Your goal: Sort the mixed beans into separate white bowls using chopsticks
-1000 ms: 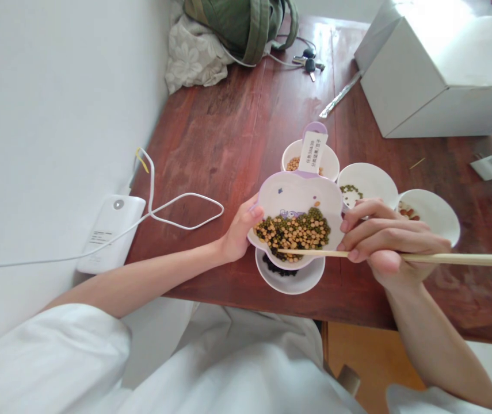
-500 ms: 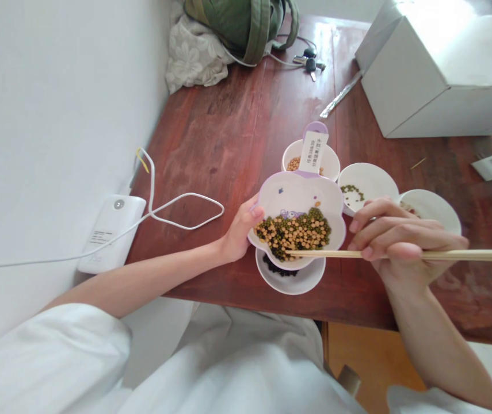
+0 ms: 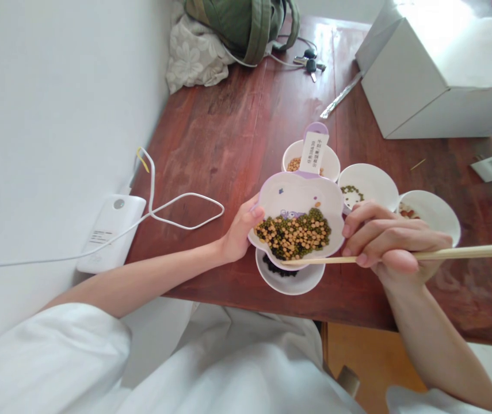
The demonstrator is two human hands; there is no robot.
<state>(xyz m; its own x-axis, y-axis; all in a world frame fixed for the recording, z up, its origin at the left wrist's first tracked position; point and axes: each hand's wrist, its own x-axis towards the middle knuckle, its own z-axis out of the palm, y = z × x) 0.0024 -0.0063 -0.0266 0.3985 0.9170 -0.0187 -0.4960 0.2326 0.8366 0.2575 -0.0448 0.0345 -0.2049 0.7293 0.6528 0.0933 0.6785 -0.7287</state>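
Note:
My left hand (image 3: 241, 230) grips the left rim of a purple-edged, flower-shaped bowl (image 3: 267, 192), thumb over the edge. Mixed beans (image 3: 295, 236), green, tan and black, lie in its lower half, and a paper label (image 3: 316, 152) is on its handle. Closed around a pair of wooden chopsticks (image 3: 465, 252), my right hand (image 3: 395, 238) is at the bowl's right side. The chopstick tips rest at the bowl's lower rim. Partly hidden under the bowl is a white bowl (image 3: 310, 282) with black beans (image 3: 278, 267). Behind it, another white bowl (image 3: 289, 152) holds tan beans.
To the right stand a white bowl (image 3: 375, 178) with some green beans and a white bowl (image 3: 439, 213) with reddish and pale pieces. A white box (image 3: 405, 80), keys (image 3: 310, 63) and a green bag (image 3: 232, 23) lie farther back. A power bank (image 3: 111, 233) with a cable is at left.
The chopstick tips have moved down from among the beans to the bowl's lower rim. My right hand has shifted slightly left; my left hand and the bowl stay put.

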